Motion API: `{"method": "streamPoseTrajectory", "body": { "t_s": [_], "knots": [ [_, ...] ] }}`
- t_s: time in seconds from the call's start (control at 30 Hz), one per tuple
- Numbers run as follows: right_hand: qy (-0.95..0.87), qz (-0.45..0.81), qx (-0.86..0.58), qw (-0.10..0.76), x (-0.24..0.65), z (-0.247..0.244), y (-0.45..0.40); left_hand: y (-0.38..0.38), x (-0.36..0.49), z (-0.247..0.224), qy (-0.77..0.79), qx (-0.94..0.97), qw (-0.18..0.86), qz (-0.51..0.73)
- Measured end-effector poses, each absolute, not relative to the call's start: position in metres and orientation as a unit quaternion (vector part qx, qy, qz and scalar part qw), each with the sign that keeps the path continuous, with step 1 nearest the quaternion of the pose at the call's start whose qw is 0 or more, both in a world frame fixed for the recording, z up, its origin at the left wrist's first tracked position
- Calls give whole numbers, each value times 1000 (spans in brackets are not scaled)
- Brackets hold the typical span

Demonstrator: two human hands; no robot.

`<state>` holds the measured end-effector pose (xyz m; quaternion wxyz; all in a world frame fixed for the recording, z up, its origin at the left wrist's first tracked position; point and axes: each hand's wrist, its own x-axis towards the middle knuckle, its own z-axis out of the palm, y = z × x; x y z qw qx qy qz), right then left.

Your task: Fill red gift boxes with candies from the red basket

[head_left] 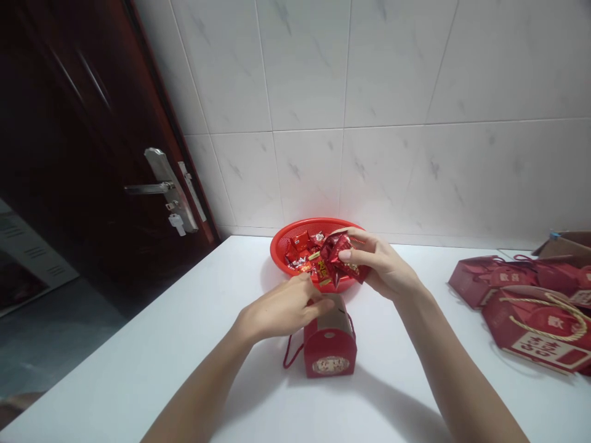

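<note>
A small red gift box (330, 349) with a pale oval patch on its end stands on the white table, a red cord handle at its side. My left hand (282, 311) is closed at the box's far upper part, its thumb over the top; the other fingertips are partly hidden. Just above and behind the box, my right hand (381, 261) pinches shiny red wrapped candies (338, 255), whose number I cannot make out. Behind both hands sits a red plastic basket (276, 247) with assorted wrapped candies (301, 243) in it.
Several red gift boxes (521, 317), some with cord handles, lie at the right of the white table (184, 332). A brown cardboard box (566, 245) is behind them. The tiled wall (392, 172) borders the table's back. A dark door (101, 154) with a metal handle stands at left.
</note>
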<state>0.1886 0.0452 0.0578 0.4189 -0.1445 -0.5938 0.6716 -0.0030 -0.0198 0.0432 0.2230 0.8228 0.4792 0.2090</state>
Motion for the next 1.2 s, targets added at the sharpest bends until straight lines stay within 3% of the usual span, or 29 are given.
{"method": "streamPoseTrajectory", "body": {
  "t_s": [0.13, 0.4, 0.6, 0.97, 1.2],
  "knots": [
    [-603, 699, -124, 364, 184, 55, 44, -17, -2, 42, 484, 806, 250, 232],
    [-630, 733, -94, 239, 181, 46, 50, -15, -6, 50, 440, 805, 365, 162],
    [-674, 696, -137, 204, 181, 46, 51, -7, -16, 51, 399, 802, 426, 128],
    [-871, 356, -314, 129, 198, 49, 41, -9, -23, 40, 457, 826, 310, 109],
    [-884, 335, -305, 114, 200, 51, 42, -13, -20, 38, 511, 814, 261, 89]
  ]
}}
